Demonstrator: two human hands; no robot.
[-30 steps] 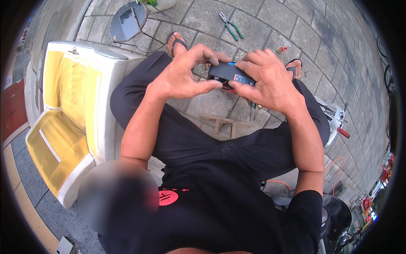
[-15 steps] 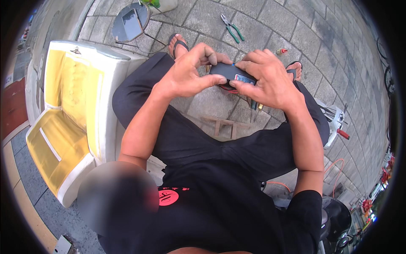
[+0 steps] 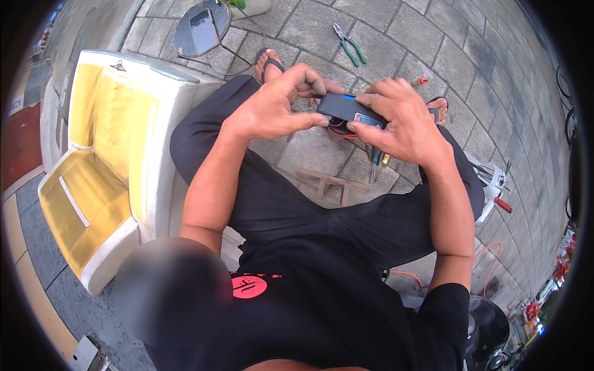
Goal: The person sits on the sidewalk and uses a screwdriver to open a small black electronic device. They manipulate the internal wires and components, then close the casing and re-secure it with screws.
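Note:
Between my hands, above the paving, is a small black box-shaped device (image 3: pixel 340 107) with a label on its right part and a bit of blue along its far edge. My left hand (image 3: pixel 281 105) pinches its left end, thumb on the near side and fingers on the far side. Around its right end my right hand (image 3: pixel 405 123) is closed, the thumb near the label. Red wires (image 3: pixel 342 132) show just below the device. Under my right hand, tool handles (image 3: pixel 376 156) in green and yellow are partly hidden.
Green-handled pliers (image 3: pixel 349 45) lie on the paving ahead. A round table (image 3: pixel 183 36) carries a phone (image 3: pixel 203 32). At left stands a yellow and white seat (image 3: pixel 111 123). A small wooden stool (image 3: pixel 334 180) is between my legs, and a red-handled tool (image 3: pixel 502 204) sits at right.
The device has tilted a little in my hands, so its near side opens to view more and the label is turned. The whole view has shifted slightly; both hands keep their hold.

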